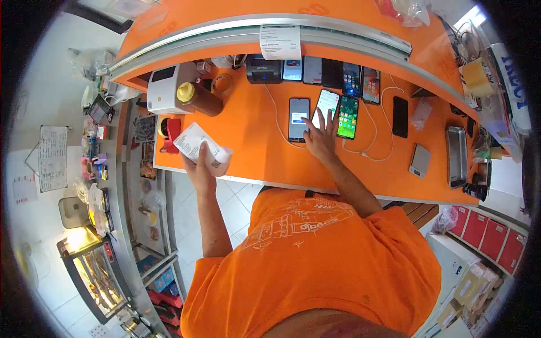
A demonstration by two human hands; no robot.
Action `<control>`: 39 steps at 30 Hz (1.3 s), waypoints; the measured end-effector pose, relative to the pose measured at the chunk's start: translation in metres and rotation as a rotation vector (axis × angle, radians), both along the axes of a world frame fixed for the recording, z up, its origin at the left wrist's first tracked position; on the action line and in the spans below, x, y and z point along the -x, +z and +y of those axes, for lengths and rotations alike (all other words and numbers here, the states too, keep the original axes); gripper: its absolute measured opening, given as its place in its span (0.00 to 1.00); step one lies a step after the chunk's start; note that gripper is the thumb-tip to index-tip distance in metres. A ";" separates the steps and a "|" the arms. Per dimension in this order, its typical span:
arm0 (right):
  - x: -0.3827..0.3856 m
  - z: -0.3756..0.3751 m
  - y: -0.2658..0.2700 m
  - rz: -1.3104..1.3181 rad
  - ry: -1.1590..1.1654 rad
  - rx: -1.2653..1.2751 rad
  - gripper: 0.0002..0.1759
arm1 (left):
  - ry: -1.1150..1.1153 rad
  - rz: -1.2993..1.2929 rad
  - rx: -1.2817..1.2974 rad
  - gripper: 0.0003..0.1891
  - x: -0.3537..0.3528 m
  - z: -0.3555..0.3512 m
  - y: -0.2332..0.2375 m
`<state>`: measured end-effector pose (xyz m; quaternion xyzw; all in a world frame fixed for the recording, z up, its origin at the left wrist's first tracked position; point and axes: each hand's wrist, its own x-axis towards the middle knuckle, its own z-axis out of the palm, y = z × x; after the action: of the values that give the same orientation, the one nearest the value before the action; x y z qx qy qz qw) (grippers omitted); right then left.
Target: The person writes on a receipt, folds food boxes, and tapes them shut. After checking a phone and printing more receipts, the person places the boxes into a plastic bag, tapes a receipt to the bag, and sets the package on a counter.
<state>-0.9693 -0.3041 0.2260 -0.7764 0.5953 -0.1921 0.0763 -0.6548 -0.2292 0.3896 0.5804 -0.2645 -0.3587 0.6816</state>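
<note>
My left hand [199,168] grips a long printed paper receipt [191,139], curled over at its right end, just off the table's front edge. My right hand [322,139] is spread over a group of phones lying face up. One fingertip is at the lit screen of the left phone [298,105], which shows a white pop-up box. Other fingers overlap the lower part of the middle phone [328,101] with its white screen. To the right, right beside the hand, lies a phone with a green screen [349,119].
A white label printer [169,90] and a sauce bottle with yellow cap [203,100] stand at the left. More phones [350,78] line the back under a shelf, near a black printer [264,69]. White cables [369,132] cross the orange table. A metal tray [456,155] lies right.
</note>
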 end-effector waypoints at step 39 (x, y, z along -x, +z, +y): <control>-0.250 -0.078 0.114 -1.636 -0.405 -0.018 0.13 | -0.686 -1.485 0.841 0.21 -0.027 -0.254 0.079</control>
<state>-0.7198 -0.3817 0.3404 -0.2704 0.4816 -0.6994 0.4537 -0.6279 -0.4829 0.4687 0.2559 -0.9006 0.0492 0.3479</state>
